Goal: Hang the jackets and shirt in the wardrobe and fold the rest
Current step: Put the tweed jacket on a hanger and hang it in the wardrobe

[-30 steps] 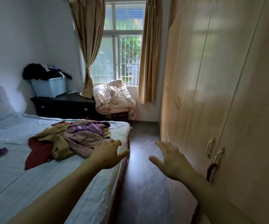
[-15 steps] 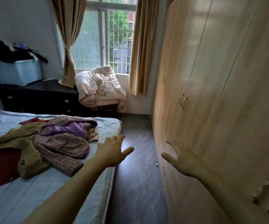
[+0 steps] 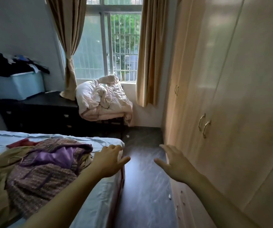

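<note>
My left hand (image 3: pixel 109 159) hangs spread and empty over the corner of the bed with its pale blue sheet (image 3: pixel 99 193), fingers apart, holding nothing, and my right hand (image 3: pixel 173 163) is just as open at about 3 o'clock from it, over the dark floor (image 3: pixel 142 186) and near the tall pale wooden wardrobe (image 3: pixel 231 96). I judge both are free because I am between bed and cupboard, not yet picking anything. The clothes to sort lie in a rumpled heap (image 3: pixel 38 168) on the bed at 9 o'clock from my left hand: a purple knitted garment on top, olive and dark red cloth under it. The wardrobe doors are shut, their brass handles (image 3: pixel 204 125) at 1 o'clock from my right hand, so they must open before anything hangs. Farther off at 12 o'clock a crumpled cream duvet (image 3: pixel 102 99) sits below the window, with a dark dresser (image 3: pixel 38 112) and a light blue plastic bin (image 3: pixel 17 84) at 10 o'clock. The aisle is narrow.
</note>
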Tool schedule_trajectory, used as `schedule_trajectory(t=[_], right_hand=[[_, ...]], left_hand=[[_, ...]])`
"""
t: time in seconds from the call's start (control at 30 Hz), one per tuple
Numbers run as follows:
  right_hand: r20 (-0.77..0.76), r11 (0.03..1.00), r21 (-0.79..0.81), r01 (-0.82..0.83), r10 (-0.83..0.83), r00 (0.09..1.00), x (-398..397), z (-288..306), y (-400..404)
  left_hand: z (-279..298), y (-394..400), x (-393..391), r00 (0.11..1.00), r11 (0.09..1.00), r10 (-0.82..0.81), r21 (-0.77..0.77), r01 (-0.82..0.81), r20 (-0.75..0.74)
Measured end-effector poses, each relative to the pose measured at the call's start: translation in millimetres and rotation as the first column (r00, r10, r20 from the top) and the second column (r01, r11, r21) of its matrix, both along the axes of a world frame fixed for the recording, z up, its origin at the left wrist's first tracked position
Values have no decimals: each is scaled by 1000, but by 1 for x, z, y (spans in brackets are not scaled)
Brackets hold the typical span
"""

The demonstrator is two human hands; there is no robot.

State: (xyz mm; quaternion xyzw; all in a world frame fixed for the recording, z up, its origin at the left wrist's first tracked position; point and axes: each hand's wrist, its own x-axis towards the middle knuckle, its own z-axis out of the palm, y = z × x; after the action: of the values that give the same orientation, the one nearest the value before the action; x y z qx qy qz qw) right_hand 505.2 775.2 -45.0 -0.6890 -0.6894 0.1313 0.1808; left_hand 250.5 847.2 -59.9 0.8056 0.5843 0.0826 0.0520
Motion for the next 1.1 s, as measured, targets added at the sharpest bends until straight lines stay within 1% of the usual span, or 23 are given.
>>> schedule_trajectory(t=[0.13,0.3,0.43,0.5,0.57,0.63,0.7,0.77,0.83,0.93,1.1], right_hand=[[15,1000,17,-22,22,1000,26,9,81],[45,999,-26,-41,42,998,49,-3,171],[84,998,-46,-37,40,996,60,-9,246],[93,998,-48,-31,35,995,63,-7,286],[106,998,-54,-14,20,994,63,1,327],[120,999,-50,-4,10,993,63,12,368],[130,1000,-25,0,4,992,64,21,410],[103,1000,-8,1,0,995,67,25,448],[72,1000,-2,-1,1,997,71,22,484],[63,1000,-9,-17,18,998,80,11,540],[18,997,-11,-78,78,997,103,-13,644]], left_hand=[[10,76,17,998,999,37,32,-39,41],[-4,164,38,998,998,60,-30,-59,15],[-19,246,52,999,999,40,-37,-39,7],[-23,289,57,999,998,35,-45,-34,27],[-22,335,59,1000,998,27,-59,-26,16],[-16,381,59,1000,999,14,-39,-14,0],[-7,427,57,1000,1000,-2,16,2,-16],[0,469,56,1000,999,3,38,-2,-26],[1,504,59,1000,1000,-1,29,2,-18],[-4,551,66,1000,1000,-2,14,2,-13],[-18,630,83,998,998,61,-15,-61,-35]])
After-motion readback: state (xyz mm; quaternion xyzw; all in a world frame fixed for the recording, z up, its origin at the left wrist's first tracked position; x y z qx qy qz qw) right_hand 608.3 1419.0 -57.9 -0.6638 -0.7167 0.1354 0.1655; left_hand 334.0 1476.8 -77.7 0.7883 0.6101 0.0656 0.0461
